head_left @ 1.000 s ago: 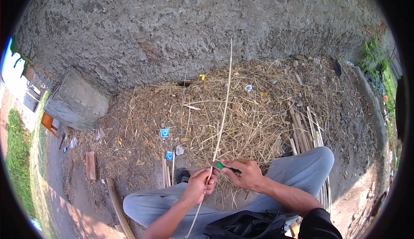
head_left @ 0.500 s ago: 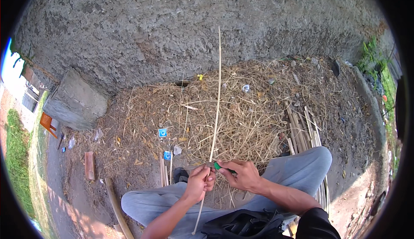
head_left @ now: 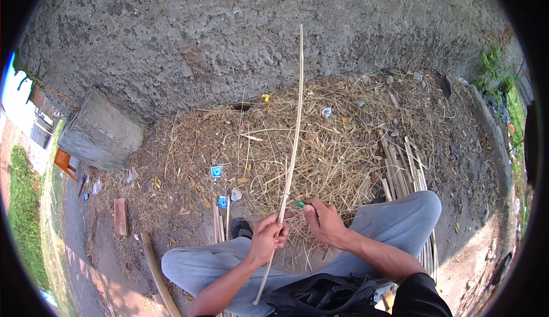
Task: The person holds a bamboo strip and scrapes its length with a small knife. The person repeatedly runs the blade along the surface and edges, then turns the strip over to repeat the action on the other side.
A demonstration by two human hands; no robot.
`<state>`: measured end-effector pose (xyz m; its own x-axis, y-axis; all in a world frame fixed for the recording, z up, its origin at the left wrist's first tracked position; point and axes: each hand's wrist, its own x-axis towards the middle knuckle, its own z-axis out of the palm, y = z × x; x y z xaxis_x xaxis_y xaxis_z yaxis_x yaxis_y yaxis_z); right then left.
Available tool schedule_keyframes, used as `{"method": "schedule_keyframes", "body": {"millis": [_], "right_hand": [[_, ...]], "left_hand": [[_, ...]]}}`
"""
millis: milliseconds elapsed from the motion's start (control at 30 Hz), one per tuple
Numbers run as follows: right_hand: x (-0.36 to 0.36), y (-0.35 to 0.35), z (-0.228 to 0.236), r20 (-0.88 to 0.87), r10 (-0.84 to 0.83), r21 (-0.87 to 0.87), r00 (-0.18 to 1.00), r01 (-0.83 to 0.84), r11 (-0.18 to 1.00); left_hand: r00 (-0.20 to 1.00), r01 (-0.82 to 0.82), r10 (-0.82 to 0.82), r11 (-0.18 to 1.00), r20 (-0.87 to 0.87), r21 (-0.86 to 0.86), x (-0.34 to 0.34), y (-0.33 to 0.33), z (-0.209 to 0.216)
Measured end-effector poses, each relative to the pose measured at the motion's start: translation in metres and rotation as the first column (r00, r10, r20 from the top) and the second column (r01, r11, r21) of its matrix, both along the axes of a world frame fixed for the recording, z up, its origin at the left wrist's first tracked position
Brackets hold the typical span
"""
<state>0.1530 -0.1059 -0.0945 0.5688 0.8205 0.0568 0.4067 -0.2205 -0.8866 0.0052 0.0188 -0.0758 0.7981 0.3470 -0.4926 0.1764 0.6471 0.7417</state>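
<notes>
A long, pale bamboo strip (head_left: 295, 139) runs from my lap up toward the wall, leaning slightly right. My left hand (head_left: 266, 238) is closed around its lower part, above the strip's near end. My right hand (head_left: 325, 222) is closed on a small green-handled knife (head_left: 299, 203), just right of the strip. The knife's blade is too small to make out clearly. A thin sliver stands off the strip's left side just above the knife. Straw-like shavings (head_left: 337, 168) are piled on the ground beyond my hands.
Split bamboo strips (head_left: 400, 171) lie by my right knee. A wooden pole (head_left: 154, 274) and a brick (head_left: 120, 217) are at left. Blue packets (head_left: 216, 171) lie among the litter. A rough wall (head_left: 229, 42) rises ahead, with a concrete block (head_left: 103, 131) at its left.
My right hand has moved a little up and right, away from my left hand, with the knife. The strip's far end has shifted right and up, and a sliver now stands off it.
</notes>
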Motion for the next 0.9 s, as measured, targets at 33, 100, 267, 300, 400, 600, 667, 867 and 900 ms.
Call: {"method": "schedule_keyframes", "body": {"millis": [33,100,267,300,400,600,667,867,900], "right_hand": [[0.003,0.002,-0.003,-0.077,-0.045,0.001,0.996,0.045,0.999],[0.007,0.002,-0.007,-0.117,-0.055,0.015,0.992,0.057,0.998],[0.013,0.002,0.009,-0.185,-0.077,-0.144,0.980,0.051,0.988],[0.014,0.002,0.015,-0.174,-0.057,-0.121,0.983,0.036,0.992],[0.016,0.002,0.017,-0.164,-0.077,-0.112,0.983,0.059,0.992],[0.015,0.003,0.005,-0.030,-0.155,0.033,0.988,0.156,0.987],[0.014,0.003,-0.002,-0.002,-0.156,0.069,0.988,0.156,0.985],[0.015,0.002,-0.004,0.008,-0.172,0.101,0.985,0.171,0.980],[0.015,0.002,-0.004,-0.004,-0.168,0.090,0.986,0.168,0.982]], "left_hand": [[1.000,0.003,-0.003,1.000,0.002,0.013,-0.001,-0.001,-0.002],[1.000,0.010,-0.010,1.000,0.005,0.024,-0.001,-0.003,-0.004],[0.999,-0.023,0.015,0.983,0.044,0.180,-0.003,-0.007,-0.007],[0.999,-0.020,0.012,0.983,0.044,0.180,-0.004,-0.007,-0.007],[0.999,-0.010,0.002,0.972,0.038,0.235,-0.005,-0.007,-0.004],[0.999,0.029,-0.037,0.978,0.036,0.206,-0.010,0.001,0.006],[0.998,0.045,-0.053,0.981,0.036,0.189,-0.011,0.003,0.008],[0.998,0.048,-0.055,0.981,0.032,0.186,-0.012,0.003,0.010],[0.998,0.050,-0.057,0.981,0.032,0.187,-0.012,0.003,0.010]]}}
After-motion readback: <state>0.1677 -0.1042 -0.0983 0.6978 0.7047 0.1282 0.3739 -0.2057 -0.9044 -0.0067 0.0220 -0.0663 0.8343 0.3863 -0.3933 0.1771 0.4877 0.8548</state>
